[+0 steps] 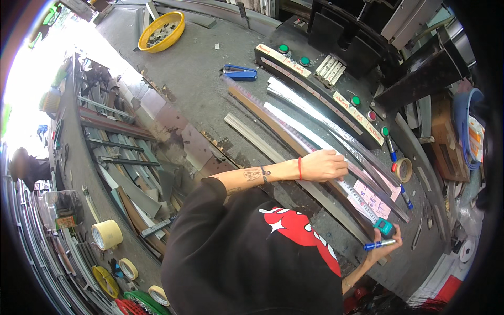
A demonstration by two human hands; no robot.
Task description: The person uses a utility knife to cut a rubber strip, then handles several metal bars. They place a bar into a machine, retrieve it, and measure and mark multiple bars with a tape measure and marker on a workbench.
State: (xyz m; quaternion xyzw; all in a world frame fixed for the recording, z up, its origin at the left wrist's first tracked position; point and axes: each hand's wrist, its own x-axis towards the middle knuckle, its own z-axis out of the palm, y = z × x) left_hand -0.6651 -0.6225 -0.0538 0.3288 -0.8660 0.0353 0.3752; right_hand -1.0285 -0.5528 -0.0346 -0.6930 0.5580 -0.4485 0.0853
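Note:
My left hand [326, 165] is curled closed over the long strips on the bench; its fingertips and anything in them are hidden. From beneath it, the tape blade [359, 199] stretches towards a teal tape measure [385, 227]. My right hand [387, 249] is closed around this case and also holds a blue marker [379, 245] across its fingers. A brown profile strip [273, 115] passes under my left hand. Nearer to me lies a pale grey profile [257, 136]. Pink paper [371, 199] with handwriting lies beside the blade.
Green buttons [356, 101] line a black machine at the back. A blue stapler [240, 72] and a yellow basin [161, 32] of small parts sit on the bench [199, 68]. Tape rolls [106, 234] and profile offcuts [126, 157] fill the left side. Another marker [406, 197] lies right.

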